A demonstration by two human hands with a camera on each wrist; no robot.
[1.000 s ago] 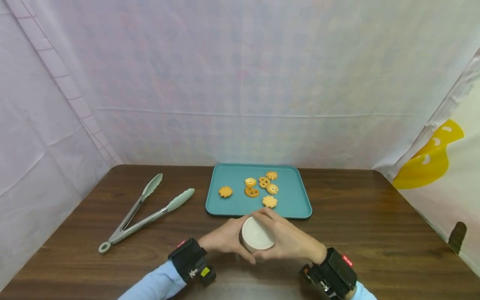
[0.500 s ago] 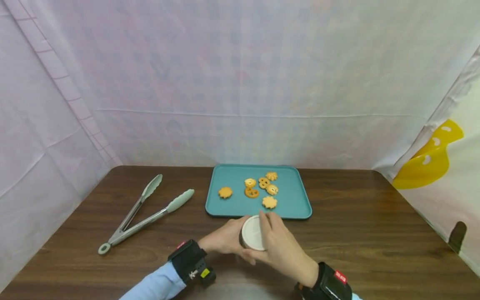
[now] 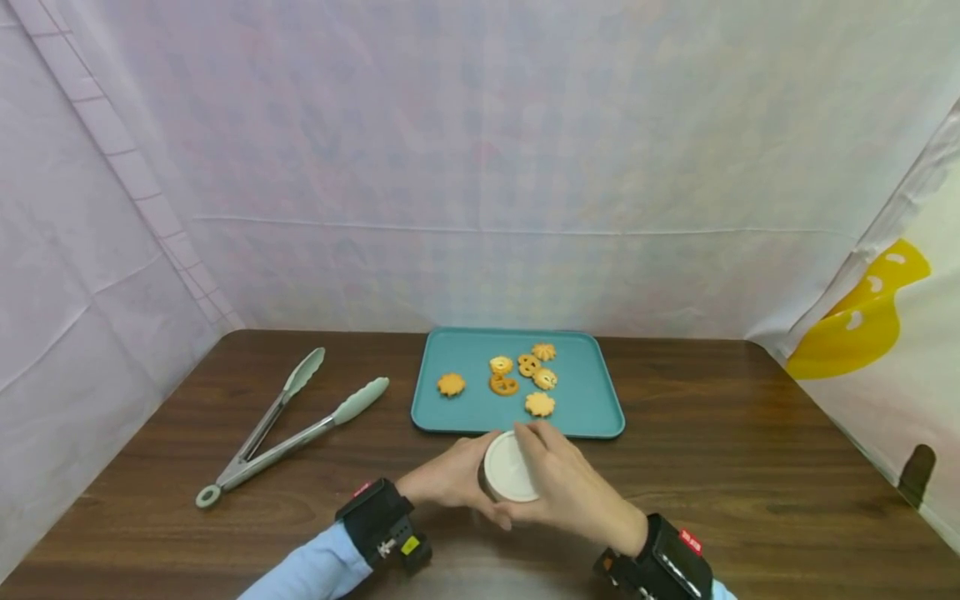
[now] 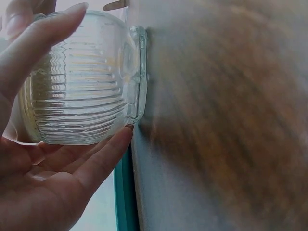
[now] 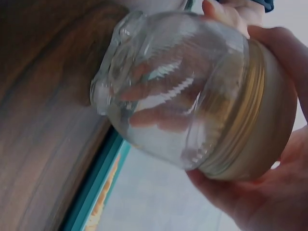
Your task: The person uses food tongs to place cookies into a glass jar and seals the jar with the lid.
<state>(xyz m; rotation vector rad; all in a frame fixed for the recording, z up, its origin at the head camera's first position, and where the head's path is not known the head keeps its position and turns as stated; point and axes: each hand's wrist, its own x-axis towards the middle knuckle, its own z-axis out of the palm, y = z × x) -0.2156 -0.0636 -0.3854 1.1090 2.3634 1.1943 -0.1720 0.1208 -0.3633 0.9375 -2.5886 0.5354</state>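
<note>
Near the front edge of the desk [image 3: 750,467], my left hand [image 3: 448,477] is cupping the ribbed glass jar [image 4: 82,79] while my right hand [image 3: 564,483] is gripping its white lid [image 3: 508,477]. I'm judging the smooth glass could slip if the twisting outpaces the left hand's hold. Beyond them I'm counting one teal tray [image 3: 592,408], six cookies [image 3: 539,404], one pair of tongs [image 3: 288,429].

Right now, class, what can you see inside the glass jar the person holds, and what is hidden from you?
The ribbed glass jar looks empty; only fingers show through its wall. The cream lid, gripped by the right hand, covers its mouth. The left hand hides part of its side.
</note>
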